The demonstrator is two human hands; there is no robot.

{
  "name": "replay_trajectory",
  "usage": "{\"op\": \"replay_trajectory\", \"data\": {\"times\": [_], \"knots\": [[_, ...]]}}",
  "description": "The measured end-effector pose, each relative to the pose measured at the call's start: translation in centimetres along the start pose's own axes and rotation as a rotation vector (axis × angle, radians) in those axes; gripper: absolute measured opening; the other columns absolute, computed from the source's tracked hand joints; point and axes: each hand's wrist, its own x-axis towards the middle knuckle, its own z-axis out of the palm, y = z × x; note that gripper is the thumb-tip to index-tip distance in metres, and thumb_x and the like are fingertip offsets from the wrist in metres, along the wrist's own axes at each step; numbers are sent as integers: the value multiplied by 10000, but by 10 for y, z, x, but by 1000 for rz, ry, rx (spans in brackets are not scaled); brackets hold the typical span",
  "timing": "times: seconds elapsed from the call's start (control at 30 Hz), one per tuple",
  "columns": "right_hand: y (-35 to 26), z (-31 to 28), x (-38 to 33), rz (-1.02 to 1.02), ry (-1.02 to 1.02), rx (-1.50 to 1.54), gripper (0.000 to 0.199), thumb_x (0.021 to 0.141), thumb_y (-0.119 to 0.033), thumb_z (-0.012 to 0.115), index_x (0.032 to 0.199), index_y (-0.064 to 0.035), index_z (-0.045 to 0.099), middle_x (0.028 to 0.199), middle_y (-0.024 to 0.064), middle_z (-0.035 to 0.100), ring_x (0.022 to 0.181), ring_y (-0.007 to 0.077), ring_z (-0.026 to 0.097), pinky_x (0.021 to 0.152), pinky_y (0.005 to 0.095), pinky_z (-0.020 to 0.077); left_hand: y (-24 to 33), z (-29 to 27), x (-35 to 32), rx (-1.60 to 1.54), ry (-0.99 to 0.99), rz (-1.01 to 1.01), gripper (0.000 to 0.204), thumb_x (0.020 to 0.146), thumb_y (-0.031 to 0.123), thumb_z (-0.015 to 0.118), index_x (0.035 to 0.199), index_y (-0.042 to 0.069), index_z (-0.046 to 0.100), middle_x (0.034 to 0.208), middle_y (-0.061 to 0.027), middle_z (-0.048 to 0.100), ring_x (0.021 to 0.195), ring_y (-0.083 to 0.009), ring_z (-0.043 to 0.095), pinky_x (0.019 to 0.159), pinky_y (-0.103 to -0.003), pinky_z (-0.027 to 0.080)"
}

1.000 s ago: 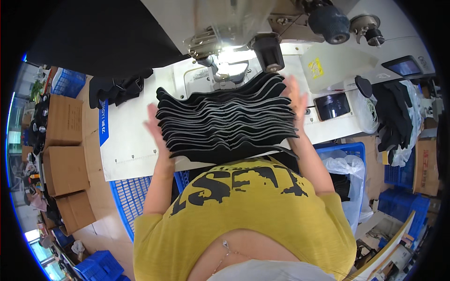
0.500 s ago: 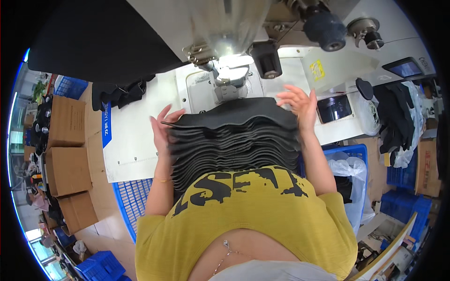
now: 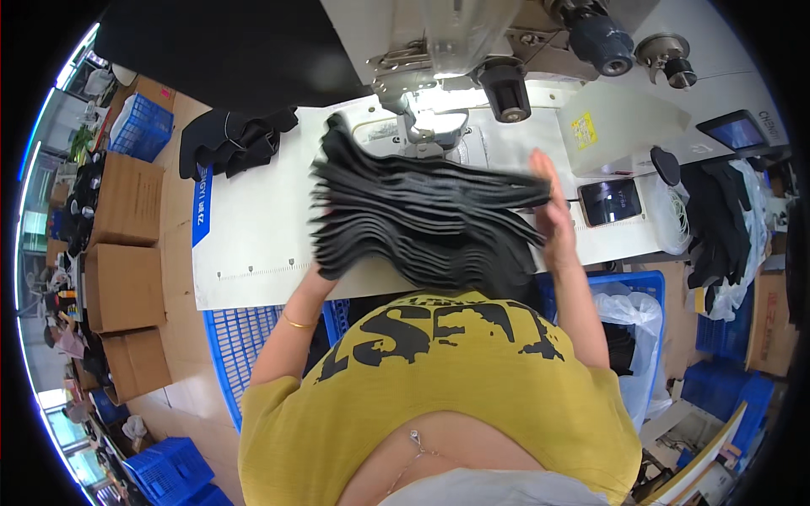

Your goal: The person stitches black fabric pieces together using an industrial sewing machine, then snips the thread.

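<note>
A thick stack of black, fabric-like cut pieces [image 3: 422, 211] lies in front of me, its layers wavy and fanned apart at the left end. My left hand [image 3: 321, 268] is at that end, mostly covered by the pieces; its fingers are hidden. At the opposite end my right hand [image 3: 555, 221] stands upright, fingers stretched out, the palm side against the edges of the layers. Just beyond the stack is the lit head of a sewing machine [image 3: 434, 126]. The stack's near side reaches my yellow shirt.
Dark fabric pieces [image 3: 232, 139] lie at the white table's [image 3: 245, 228] far left. A phone [image 3: 611, 202] rests right of my right hand. Blue baskets [image 3: 232, 346] stand below the table edge, one with a plastic bag [image 3: 629, 312]. Cardboard boxes [image 3: 126, 287] line the left.
The stack's left end has risen and fanned out, its layers now slanting. My left hand has gone behind the pieces. My right hand has come against the right end.
</note>
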Motion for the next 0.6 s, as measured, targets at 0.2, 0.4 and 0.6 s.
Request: {"op": "replay_trajectory", "data": {"times": [0.2, 0.4, 0.6], "knots": [[0, 27, 17, -33, 230, 423, 714, 1015, -547, 277, 1505, -28, 282, 1543, 133, 322, 1390, 236, 349, 1154, 373, 248, 21, 26, 9, 410, 203, 401, 1268, 668, 95, 826, 1534, 44, -100, 1587, -167, 168, 1387, -281, 346, 1155, -379, 280], [-25, -35, -36, -65, 124, -662, 674, 928, -273, 499, 1500, -23, 245, 1554, 187, 291, 1400, 311, 355, 1172, 448, 224, 25, 2, -8, 397, 172, 328, 1365, 613, 96, 880, 1523, 35, -135, 1604, -186, 89, 1450, -288, 236, 1160, -385, 260], [-41, -8, -75, -199, -460, -1206, 1147, 626, -150, 769, 1533, -27, 78, 1555, 265, 215, 1437, 424, 239, 1178, 518, 164, 27, 3, 18, 336, 169, 351, 1392, 603, 66, 878, 1519, 58, -171, 1560, -232, 160, 1414, -314, 288, 1153, -376, 281]]}}
